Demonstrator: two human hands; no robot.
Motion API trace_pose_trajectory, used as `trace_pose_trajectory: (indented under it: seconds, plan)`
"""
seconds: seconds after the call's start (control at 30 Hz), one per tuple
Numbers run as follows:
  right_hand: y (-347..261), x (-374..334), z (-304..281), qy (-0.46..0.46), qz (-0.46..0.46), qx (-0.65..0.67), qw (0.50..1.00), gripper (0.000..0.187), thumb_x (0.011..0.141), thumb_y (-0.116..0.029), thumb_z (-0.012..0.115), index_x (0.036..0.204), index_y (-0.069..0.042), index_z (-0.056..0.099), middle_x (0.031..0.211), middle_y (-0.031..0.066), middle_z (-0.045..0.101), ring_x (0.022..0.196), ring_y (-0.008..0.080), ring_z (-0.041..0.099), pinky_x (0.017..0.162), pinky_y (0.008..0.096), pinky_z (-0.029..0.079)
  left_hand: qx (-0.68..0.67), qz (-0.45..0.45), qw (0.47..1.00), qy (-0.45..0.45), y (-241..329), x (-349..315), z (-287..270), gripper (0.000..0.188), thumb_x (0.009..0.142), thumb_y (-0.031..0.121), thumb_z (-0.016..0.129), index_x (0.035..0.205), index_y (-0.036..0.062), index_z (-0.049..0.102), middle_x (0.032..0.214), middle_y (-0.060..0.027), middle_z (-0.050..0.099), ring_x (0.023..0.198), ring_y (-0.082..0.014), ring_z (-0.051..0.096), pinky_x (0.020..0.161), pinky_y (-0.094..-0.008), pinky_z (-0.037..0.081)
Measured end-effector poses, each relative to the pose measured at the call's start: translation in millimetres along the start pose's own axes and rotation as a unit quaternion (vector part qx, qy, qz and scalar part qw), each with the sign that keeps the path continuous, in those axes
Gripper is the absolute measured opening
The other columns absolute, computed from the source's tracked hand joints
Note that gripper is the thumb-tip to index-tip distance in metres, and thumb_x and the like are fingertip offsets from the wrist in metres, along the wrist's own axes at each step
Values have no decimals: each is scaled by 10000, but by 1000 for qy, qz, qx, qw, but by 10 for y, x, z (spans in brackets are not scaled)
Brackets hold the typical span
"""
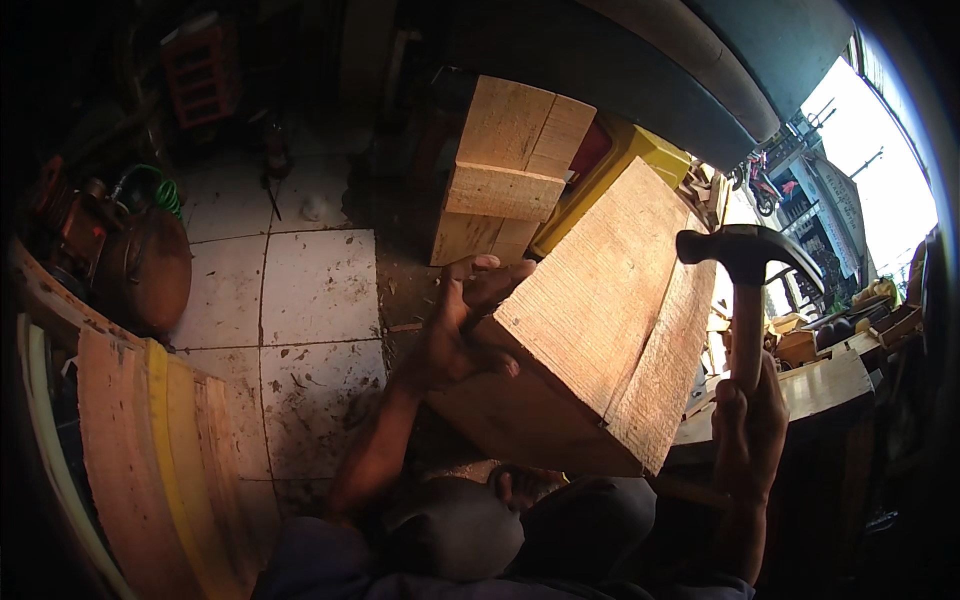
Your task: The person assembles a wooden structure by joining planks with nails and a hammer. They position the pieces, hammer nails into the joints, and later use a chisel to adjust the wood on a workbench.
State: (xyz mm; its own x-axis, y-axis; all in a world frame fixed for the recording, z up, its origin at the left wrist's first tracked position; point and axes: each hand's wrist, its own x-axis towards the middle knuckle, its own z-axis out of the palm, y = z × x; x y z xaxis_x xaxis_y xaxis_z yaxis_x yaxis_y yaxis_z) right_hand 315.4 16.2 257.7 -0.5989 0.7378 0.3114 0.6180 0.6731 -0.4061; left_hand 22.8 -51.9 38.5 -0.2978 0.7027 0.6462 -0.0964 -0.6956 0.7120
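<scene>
Right hand (752,425) is gripping claw hammer (747,310) beside wooden box (600,295); left hand (460,330) is holding fingers spread at box's left side, contact unclear; box is sitting in front of knees (455,530).

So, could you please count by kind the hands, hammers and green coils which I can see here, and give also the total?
Hands: 2 (left hand, right hand)
Hammer: 1
Green coil: 1
Total: 4

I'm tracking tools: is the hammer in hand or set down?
In hand: the right hand grips the brown handle of the hammer.
</scene>
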Motion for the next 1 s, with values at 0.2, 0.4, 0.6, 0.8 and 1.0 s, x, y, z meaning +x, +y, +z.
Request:
trace_pose_trajectory:
  seconds: [0.2, 0.4, 0.6, 0.8, 1.0]
  plan:
    - [922, -708, 196, 195, 277, 316, 886, 361, 1072, -372, 543, 1187, -31, 579, 638, -56, 441, 481, 23, 390, 440, 207, 333, 201, -99, 974, 6, -81, -321, 115, 1065, 629, 273, 1007, 1459, 15, 391, 1357, -154, 591, 1330, -270, 536, 1133, -427, 424]
    - [1231, -1211, 480, 164, 290, 308, 891, 297, 1079, -306, 519, 1173, -29, 569, 653, -56, 463, 500, 23, 427, 455, 203, 338, 127, -263, 956, 25, 85, -366, 29, 911, 661, 215, 988, 1413, -7, 524, 1304, -149, 672, 1188, -216, 645, 1014, -400, 530]
    - [350, -886, -6, -38, -197, -81, 976, 658, 832, -154, 742, 1464, -172, 561, 714, 73, 549, 575, 169, 559, 537, 324, 497, 160, -328, 931, 13, -107, -507, -210, 867, 742, 166, 929, 1462, 5, 473, 1375, -129, 622, 1249, -210, 593, 1015, -390, 527]
    - [-3, -656, -120, -110, -450, -284, 839, 685, 919, -271, 624, 1552, -446, 432, 795, 15, 492, 620, 118, 465, 500, 242, 355, 119, -380, 917, 41, -24, -437, -181, 856, 758, 102, 891, 1481, 7, 443, 1416, -132, 582, 1280, -227, 568, 1010, -391, 533]
    - [73, -558, 15, -115, -458, -310, 825, 621, 982, -273, 512, 1595, -276, 409, 765, 49, 518, 591, 133, 482, 478, 267, 388, 131, -348, 928, -5, -150, -446, -153, 841, 755, 98, 892, 1466, 2, 453, 1391, -143, 594, 1271, -231, 578, 1005, -397, 540]
